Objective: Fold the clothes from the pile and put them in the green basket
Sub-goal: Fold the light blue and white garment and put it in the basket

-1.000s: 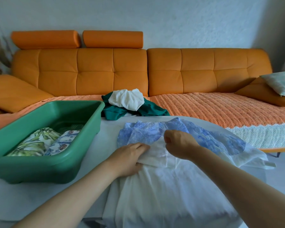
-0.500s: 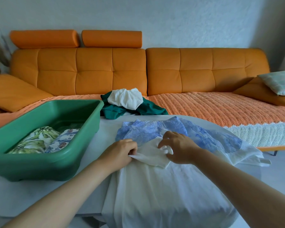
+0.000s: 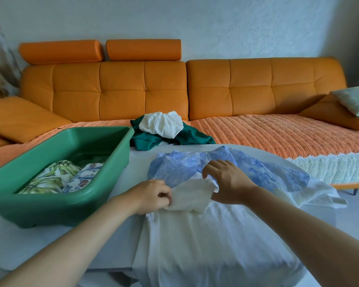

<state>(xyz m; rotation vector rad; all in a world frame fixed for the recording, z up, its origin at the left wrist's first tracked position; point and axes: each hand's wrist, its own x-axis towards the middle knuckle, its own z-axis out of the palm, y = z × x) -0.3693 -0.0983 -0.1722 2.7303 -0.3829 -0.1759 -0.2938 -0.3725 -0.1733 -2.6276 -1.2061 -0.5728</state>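
A white garment with a blue patterned top (image 3: 220, 241) lies spread over the white table (image 3: 56, 243), its hem hanging off the near edge. My left hand (image 3: 151, 196) pinches a white flap of it at the left. My right hand (image 3: 226, 183) holds the same flap at its upper right, with fingers spread over the blue part. The green basket (image 3: 56, 206) stands at the left with two folded patterned pieces (image 3: 58, 177) inside. The pile of clothes (image 3: 164, 131), green with a white piece on top, lies on the sofa just behind the table.
An orange sofa (image 3: 247, 90) with an orange knitted throw (image 3: 278, 137) runs along the wall behind the table. Cushions sit at its left and right ends. Grey floor shows at the right of the table.
Both hands have drawn the white flap a little toward me and apart. My right hand has opened its fingers over the blue part; my left hand now pinches the flap's left edge.
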